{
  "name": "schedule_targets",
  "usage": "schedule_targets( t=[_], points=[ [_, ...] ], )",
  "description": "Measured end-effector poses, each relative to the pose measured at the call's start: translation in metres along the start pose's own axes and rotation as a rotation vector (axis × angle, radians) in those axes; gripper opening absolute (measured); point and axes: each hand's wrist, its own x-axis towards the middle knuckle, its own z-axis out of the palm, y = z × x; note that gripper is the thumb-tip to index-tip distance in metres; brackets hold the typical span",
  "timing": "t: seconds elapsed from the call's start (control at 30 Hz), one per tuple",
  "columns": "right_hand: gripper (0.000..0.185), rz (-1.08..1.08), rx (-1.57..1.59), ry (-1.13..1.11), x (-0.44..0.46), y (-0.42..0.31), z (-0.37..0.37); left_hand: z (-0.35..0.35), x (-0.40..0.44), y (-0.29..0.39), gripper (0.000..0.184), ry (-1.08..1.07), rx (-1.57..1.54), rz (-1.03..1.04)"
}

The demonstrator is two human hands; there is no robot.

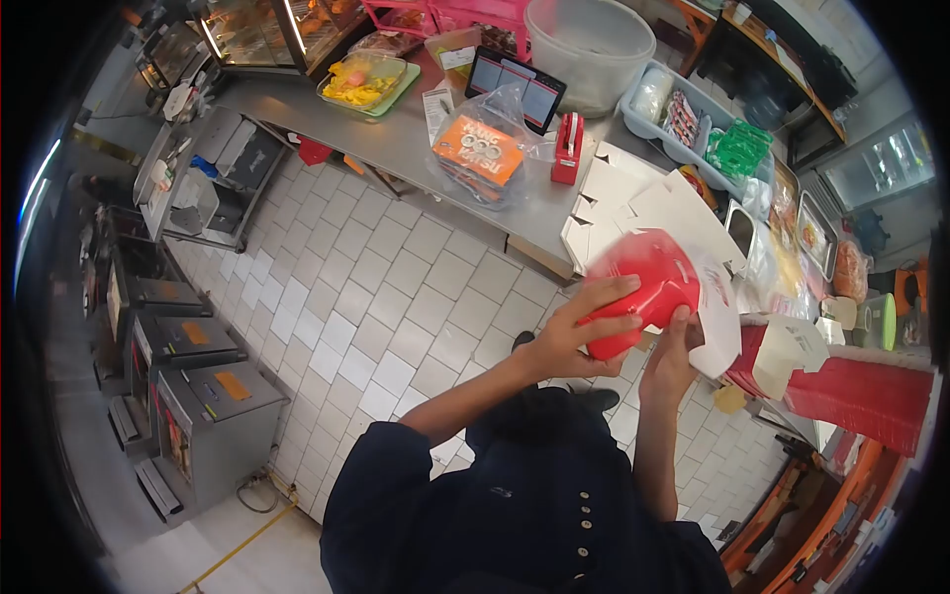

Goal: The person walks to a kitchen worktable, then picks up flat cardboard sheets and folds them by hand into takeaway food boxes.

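Note:
Both hands hold a red and white paper food carton [653,282] up in front of my chest, above the floor and near the counter's edge. My left hand [584,332] has its fingers curled over the red side. My right hand [671,356] grips it from below, thumb up, beside the white panel [719,317] with faint red print. The carton's far edge is blurred. Just beyond it, flat white cardboard blanks [633,193] lie on the counter.
On the steel counter [396,148] stand a bagged orange box [480,153], a red case [568,148], a tablet [513,89], a food tray [362,81] and a large tub [591,49]. Red cartons [856,396] are stacked at right. Grey cabinets [213,416] line the left.

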Motion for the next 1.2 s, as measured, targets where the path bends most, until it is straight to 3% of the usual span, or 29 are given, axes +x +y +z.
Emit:
schedule_targets(
  t=[0.03,0.2,0.3,0.37,0.47,0.6,0.7,0.77,0.8,0.87,0.93,0.97,1.0,1.03,1.1,1.13,1.2],
  points=[
    [0.026,-0.016,0.103,0.006,-0.005,-0.007,0.006,0.003,0.002,0.003,0.062,0.114,-0.161,-0.082],
    [0.032,0.086,0.261,-0.104,-0.009,-0.016,0.017,0.003,0.017,0.010,0.065,0.110,-0.100,-0.160],
    [0.030,0.098,0.219,-0.164,-0.001,-0.022,0.012,-0.007,0.029,0.016,0.067,0.080,-0.053,-0.217],
    [0.029,0.202,0.111,-0.067,-0.002,-0.008,0.006,-0.008,0.028,0.016,0.067,0.076,-0.054,-0.282],
    [0.035,0.231,0.069,-0.116,0.005,0.013,-0.009,-0.013,0.021,0.018,0.066,0.210,-0.036,-0.367],
    [0.042,0.102,-0.112,0.062,0.027,0.021,-0.040,-0.027,0.006,0.013,0.063,0.354,-0.257,-0.377],
    [0.047,-0.037,-0.320,0.183,0.042,0.020,-0.054,-0.030,-0.002,0.014,0.058,0.496,-0.458,-0.554],
    [0.055,-0.231,-0.419,-0.194,0.040,0.023,-0.057,-0.019,-0.014,0.006,0.052,0.582,-0.227,-0.538],
    [0.053,0.052,-0.155,-0.154,0.035,0.029,-0.060,-0.018,-0.008,0.012,0.053,0.590,-0.229,-0.466],
    [0.051,0.324,0.117,-0.107,0.030,0.040,-0.064,-0.012,-0.005,0.012,0.050,0.635,-0.177,-0.456],
    [0.043,0.254,0.385,-0.187,0.018,0.039,-0.051,-0.012,-0.003,0.010,0.048,0.679,-0.122,-0.451],
    [0.043,0.252,0.388,-0.184,0.017,0.033,-0.048,-0.013,-0.003,0.007,0.046,0.697,-0.139,-0.404],
    [0.035,0.120,0.014,-0.305,0.015,0.010,-0.038,-0.013,-0.006,0.005,0.045,0.716,-0.154,-0.360],
    [0.031,-0.015,-0.362,-0.417,0.014,-0.002,-0.034,-0.014,-0.012,0.005,0.045,0.711,-0.155,-0.363],
    [0.024,0.006,-0.481,-0.339,0.022,-0.002,-0.053,-0.016,-0.028,0.007,0.048,0.593,0.389,-0.188],
    [0.019,0.024,-0.599,-0.265,0.027,-0.004,-0.060,-0.017,-0.037,0.006,0.048,0.591,0.385,-0.185],
    [0.018,-0.055,-0.673,-0.350,0.026,-0.017,-0.069,-0.022,-0.062,0.008,0.037,-0.132,0.296,-0.580]
  ],
)
